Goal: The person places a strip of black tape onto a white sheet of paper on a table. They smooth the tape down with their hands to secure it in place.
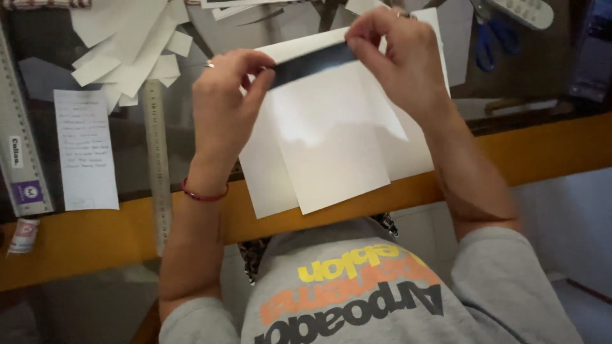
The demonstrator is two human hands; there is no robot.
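White paper sheets (331, 146) lie on the glass table (542, 83) while the left hand (226, 95) and right hand (398, 60) each pinch an end of a dark strip (312, 64) at the top edge, maybe pressing it flat next

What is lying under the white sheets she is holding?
Under the white sheets shows a dark glass tabletop with a yellow edge. Both hands, left hand and right hand, pinch a dark strip on top. Anything beneath the sheets is covered.
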